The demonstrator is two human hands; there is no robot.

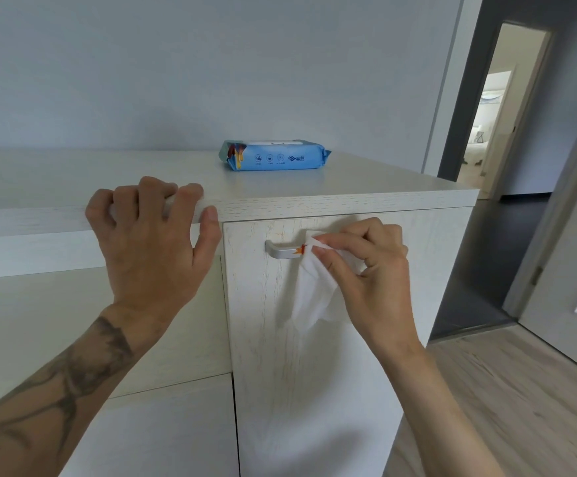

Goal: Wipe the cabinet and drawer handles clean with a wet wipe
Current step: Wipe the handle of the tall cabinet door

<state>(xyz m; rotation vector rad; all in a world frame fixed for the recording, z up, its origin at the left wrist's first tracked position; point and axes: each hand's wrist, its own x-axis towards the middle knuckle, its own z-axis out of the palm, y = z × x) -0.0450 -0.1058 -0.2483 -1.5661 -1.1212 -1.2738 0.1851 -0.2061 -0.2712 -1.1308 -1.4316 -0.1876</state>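
Wet wipe on the drawer handle
Right hand grip pinched closed on wet wipe against silver handle; left hand grip curled over cabinet top edge.

Both arms are bare with no sleeves, the left hand on a forearm marked with a dark branching tattoo, the right hand unmarked and ringless.
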